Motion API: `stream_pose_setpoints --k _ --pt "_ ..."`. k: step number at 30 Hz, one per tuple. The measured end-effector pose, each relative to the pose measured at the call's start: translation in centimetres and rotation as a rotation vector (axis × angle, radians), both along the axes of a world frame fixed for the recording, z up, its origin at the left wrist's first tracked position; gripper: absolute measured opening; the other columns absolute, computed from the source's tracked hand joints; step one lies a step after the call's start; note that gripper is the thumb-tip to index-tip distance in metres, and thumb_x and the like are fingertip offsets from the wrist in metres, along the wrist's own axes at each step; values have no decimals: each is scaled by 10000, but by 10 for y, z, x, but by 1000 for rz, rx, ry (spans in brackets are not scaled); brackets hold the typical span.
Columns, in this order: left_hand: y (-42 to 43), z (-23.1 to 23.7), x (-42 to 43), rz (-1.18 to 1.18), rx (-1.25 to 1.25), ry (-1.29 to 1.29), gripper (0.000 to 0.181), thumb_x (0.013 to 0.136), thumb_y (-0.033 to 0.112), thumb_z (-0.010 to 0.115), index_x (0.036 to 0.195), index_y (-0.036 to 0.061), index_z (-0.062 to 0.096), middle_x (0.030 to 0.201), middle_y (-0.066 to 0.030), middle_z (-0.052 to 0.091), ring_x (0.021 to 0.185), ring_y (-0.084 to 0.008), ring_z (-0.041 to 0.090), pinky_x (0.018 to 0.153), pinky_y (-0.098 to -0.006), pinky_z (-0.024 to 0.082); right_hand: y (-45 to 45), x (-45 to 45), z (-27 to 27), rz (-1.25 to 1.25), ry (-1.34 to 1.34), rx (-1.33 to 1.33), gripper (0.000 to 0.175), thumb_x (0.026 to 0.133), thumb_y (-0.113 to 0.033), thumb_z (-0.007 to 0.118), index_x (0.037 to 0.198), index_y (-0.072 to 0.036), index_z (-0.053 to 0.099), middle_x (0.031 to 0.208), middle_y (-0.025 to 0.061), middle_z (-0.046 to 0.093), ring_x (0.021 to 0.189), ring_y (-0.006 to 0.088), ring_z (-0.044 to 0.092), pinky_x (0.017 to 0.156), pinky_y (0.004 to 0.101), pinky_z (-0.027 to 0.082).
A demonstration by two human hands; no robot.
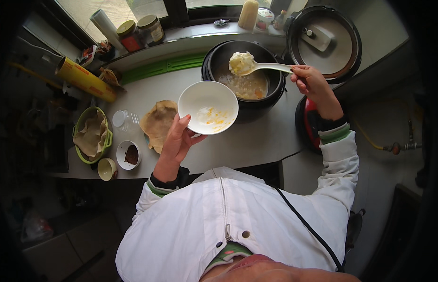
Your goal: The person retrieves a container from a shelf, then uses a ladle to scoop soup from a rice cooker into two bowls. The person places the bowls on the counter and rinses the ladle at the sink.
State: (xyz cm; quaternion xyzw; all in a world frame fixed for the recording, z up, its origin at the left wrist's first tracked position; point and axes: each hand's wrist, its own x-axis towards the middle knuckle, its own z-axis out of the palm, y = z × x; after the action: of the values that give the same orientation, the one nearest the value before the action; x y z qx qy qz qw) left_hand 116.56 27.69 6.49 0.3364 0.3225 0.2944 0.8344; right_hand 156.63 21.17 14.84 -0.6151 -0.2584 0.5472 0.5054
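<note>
My left hand [178, 139] grips the rim of a white bowl [190, 95], tilted so its inside shows, with orange and whitish residue in it. A white serving spoon [272, 67] is held by its handle in my right hand [309, 83]. Its bowl carries a heap of pale, lumpy food [241, 62] with yellow bits. The spoon is over an uncovered electric cooker's dark inner pot [272, 58], which holds a cloudy, lumpy liquid [247, 86] with an orange piece. The cooker's round lid [353, 38] stands raised at the right.
Left on the counter [219, 151] are crumpled brown paper [157, 121], a clear container [129, 123], a white bowl of dark paste [126, 146], a small cup [107, 169] and a green paper-lined basket [109, 137]. A red-and-black appliance [309, 123] is at right. Jars [150, 30] line the windowsill.
</note>
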Motion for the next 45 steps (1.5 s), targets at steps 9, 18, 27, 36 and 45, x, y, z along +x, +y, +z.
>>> stream_pose_setpoints --k 9,18,27,36,45 --pt "5 16 16 -65 46 -25 587 907 407 597 1364 126 358 1278 -74 508 1068 -223 597 911 -414 516 -23 -38 45 146 154 83 172 987 -128 481 932 15 560 679 83 644 366 68 512 306 174 381" --pt "0 16 20 -45 38 -83 584 920 387 588 1363 89 350 1253 -86 516 1071 -198 602 876 -397 557 -43 -99 32 311 -357 143 252 993 -134 484 1100 54 612 662 65 642 402 62 519 350 192 383" --pt "-2 15 16 -28 24 -98 571 920 374 588 1359 92 355 1246 -86 525 1061 -197 613 853 -384 573 -49 -109 30 333 -580 247 226 989 -111 488 1078 37 635 634 48 632 394 59 500 368 199 377" --pt "-12 11 2 16 15 -47 548 914 364 604 1316 80 362 1242 -101 522 1073 -197 606 874 -398 554 -44 -117 9 343 -123 51 290 996 -175 493 1108 62 616 591 56 604 348 64 468 329 175 355" --pt "-50 -31 -50 97 -30 -31 626 924 304 581 1427 78 285 1309 -99 501 1157 -204 573 950 -426 513 -52 -157 -39 465 -124 -108 278 996 -210 493 1106 24 596 595 47 589 379 70 473 340 186 349"
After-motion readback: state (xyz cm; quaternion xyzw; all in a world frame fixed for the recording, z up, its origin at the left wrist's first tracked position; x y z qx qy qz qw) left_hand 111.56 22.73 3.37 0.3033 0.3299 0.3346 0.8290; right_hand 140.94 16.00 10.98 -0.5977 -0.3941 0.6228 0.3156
